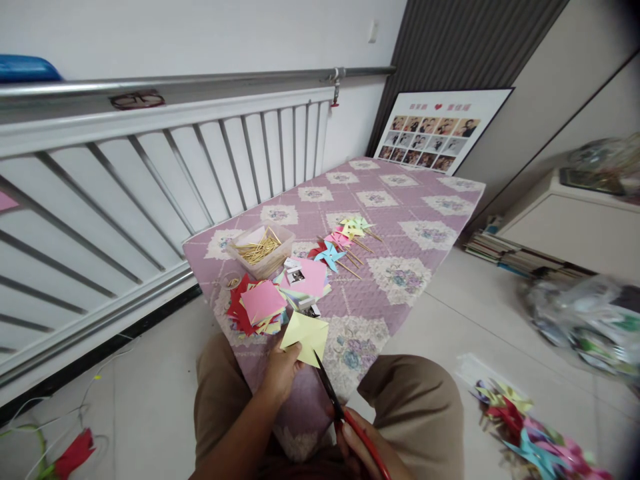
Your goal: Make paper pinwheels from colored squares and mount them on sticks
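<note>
My left hand (pixel 281 373) pinches a yellow paper square (pixel 305 335) by its lower edge, above the near end of the purple quilted mat (pixel 400 227). My right hand (pixel 357 443) grips red-handled scissors (pixel 335 400). The dark blades point up and reach the square's bottom corner. Just beyond lie stacks of coloured paper squares (pixel 263 303), a pink one on top. A clear plastic box of wooden sticks (pixel 260 250) stands behind them. Finished paper pinwheels (pixel 345 240) on sticks lie at the mat's middle.
A white slatted rail (pixel 150 173) runs along the left. A photo board (pixel 440 130) leans at the far end. Books (pixel 500 250) and plastic bags (pixel 575 320) sit on the floor at right. More pinwheels (pixel 530 433) lie on the floor by my right knee.
</note>
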The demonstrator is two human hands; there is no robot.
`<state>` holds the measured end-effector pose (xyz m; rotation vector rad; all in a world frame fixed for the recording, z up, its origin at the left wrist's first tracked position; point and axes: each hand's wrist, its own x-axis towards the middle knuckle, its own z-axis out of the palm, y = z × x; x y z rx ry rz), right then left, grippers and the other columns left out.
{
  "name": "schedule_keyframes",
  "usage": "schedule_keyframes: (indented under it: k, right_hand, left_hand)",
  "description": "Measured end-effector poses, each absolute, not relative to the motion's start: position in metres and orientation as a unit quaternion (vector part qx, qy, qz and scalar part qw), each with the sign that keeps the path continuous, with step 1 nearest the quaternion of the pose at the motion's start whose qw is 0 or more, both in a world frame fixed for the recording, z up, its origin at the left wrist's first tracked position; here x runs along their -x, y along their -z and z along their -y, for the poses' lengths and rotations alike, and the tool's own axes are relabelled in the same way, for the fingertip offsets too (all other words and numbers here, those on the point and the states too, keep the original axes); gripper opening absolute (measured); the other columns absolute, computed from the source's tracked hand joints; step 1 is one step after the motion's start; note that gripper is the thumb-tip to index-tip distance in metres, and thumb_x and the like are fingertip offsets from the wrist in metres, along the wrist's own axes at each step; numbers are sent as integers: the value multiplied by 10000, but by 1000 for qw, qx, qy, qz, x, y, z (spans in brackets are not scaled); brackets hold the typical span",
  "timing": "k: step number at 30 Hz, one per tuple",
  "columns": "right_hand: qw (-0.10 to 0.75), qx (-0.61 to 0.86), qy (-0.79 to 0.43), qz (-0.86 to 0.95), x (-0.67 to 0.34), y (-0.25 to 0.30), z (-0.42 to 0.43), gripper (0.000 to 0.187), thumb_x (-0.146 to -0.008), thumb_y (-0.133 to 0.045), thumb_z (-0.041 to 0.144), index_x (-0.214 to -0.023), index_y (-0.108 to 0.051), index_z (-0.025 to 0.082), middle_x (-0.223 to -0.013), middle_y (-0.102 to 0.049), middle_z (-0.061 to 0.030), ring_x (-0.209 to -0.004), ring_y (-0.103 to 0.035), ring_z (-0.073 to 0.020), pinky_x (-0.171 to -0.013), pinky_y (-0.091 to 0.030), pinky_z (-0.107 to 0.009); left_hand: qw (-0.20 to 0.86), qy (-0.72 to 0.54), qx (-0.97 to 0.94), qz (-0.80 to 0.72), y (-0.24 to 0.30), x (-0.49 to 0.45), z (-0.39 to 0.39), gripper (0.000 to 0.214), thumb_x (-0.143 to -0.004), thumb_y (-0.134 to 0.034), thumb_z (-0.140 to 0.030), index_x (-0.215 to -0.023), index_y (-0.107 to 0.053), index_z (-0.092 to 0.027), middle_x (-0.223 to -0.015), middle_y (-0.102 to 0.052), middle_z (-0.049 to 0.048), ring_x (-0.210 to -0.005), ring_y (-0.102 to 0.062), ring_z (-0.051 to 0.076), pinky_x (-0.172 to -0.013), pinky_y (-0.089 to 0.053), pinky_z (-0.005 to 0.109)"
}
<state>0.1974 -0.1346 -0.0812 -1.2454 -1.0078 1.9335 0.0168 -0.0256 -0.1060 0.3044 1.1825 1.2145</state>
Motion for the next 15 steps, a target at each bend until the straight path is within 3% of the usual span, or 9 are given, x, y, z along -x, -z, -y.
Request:
schedule_keyframes:
  k: [5,10,15]
  right_hand:
    - [306,465,-760,337,-194,94,132,496,-783,-595,675,-966,-578,214,-642,-430,64,-455,-307,-55,-396,-273,-172]
    - [327,465,-751,336,-194,101,132,520,-806,-585,655,-1084,-560,216,-658,-445,64,-439,-292,-51,-379,-282,-166]
    - [320,452,-751,360,-197,100,131,479,-826,-571,639,-1058,-585,220,-642,-411,69,-453,-285,-56,-390,-288,-168]
  left_hand:
    - [636,-507,-181,-553,108,-20,25,216,-671,-743,-195,-879,-687,-197,-817,-736,43,-667,-646,169,-568,-445,228]
    - [599,-479,-232,-598,110,-22,26,182,-686,-704,-170,-865,-699,-204,-799,-734,41,-621,-623,166,-529,-425,227]
    - [570,-461,-258,-630,105,-24,27,195,-663,-702,-160,-856,-704,-190,-765,-730,34,-595,-614,161,-513,-433,221]
